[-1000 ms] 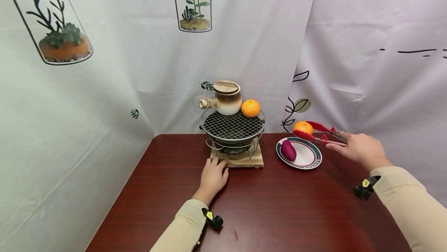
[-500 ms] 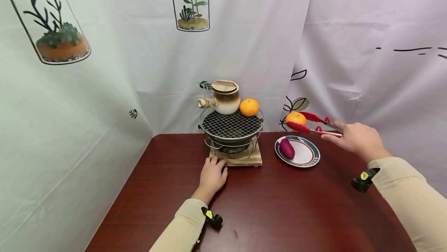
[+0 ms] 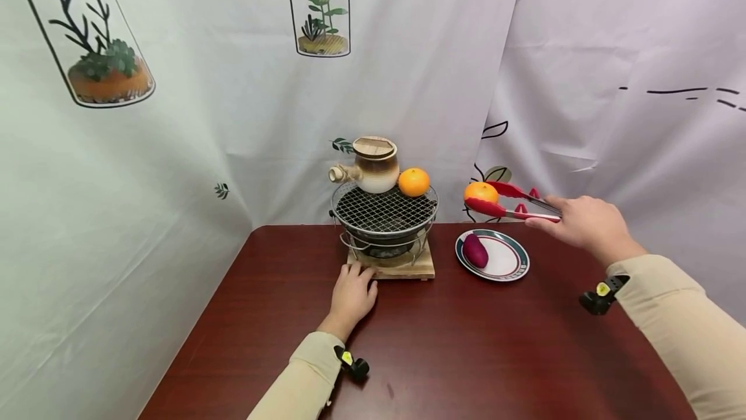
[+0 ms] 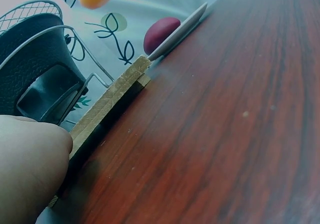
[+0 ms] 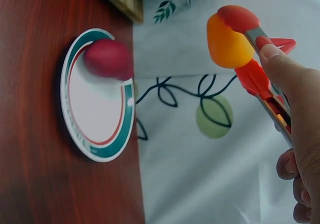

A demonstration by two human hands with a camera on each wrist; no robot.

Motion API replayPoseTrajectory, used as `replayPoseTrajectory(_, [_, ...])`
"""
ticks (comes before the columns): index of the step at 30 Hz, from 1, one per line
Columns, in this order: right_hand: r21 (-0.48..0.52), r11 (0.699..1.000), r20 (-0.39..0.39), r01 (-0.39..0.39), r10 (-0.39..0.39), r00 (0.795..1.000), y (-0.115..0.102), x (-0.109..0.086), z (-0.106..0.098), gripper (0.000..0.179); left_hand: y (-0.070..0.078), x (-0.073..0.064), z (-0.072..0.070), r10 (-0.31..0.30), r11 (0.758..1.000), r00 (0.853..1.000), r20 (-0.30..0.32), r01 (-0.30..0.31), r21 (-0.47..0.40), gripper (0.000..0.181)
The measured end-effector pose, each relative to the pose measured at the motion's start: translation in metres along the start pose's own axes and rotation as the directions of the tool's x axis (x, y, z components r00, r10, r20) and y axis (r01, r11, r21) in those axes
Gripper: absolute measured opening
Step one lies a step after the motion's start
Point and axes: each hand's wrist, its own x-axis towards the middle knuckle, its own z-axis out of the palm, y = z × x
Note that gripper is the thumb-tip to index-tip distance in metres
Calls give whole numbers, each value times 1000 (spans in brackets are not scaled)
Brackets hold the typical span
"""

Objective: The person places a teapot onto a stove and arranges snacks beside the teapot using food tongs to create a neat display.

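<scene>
My right hand [image 3: 591, 226] holds tongs [image 3: 495, 208] with red tips and metal arms. Between the tips is a mandarin orange [image 3: 481, 193], raised above the far side of a plate [image 3: 508, 257]. On that plate lies a purple sweet potato [image 3: 475, 251]. My left hand [image 3: 353, 296] rests its fingers on the front edge of the wooden board [image 3: 408, 270] under a round grill [image 3: 387, 210]. In the left wrist view, this hand [image 4: 32, 169] overlaps the near end of the board. Another mandarin [image 3: 414, 182] sits at the back right of the grill's mesh.
A brown and white clay pot [image 3: 377, 171] with a wooden lid stands at the back of the grill, its side handle [image 3: 344, 174] pointing left. A printed cloth [image 3: 280, 116] hangs behind the dark red table [image 3: 443, 349] and along its left side.
My right hand has moved left and slightly up with the tongs, carrying the mandarin from above the plate's right part towards the grill. My left hand stays on the board.
</scene>
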Motion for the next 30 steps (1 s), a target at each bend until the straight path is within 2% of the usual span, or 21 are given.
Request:
replayPoseTrajectory(5, [-2, 1000, -34, 17, -17, 999, -9, 2, -8, 99, -1, 0, 1, 6, 1000, 1000, -11, -6, 12, 24])
replayPoseTrajectory(12, [-2, 999, -35, 39, -39, 999, -27, 5, -18, 96, -1, -2, 2, 0, 1000, 1000, 6, 0, 8, 25])
replayPoseTrajectory(24, [4, 994, -116, 111, -110, 987, -61, 12, -20, 83, -1, 0, -2, -5, 1000, 1000, 17, 5, -7, 27])
replayPoseTrajectory(30, [8, 991, -107, 136, -134, 985, -76, 15, -21, 83, 0, -1, -1, 3, 1000, 1000, 19, -4, 4, 26])
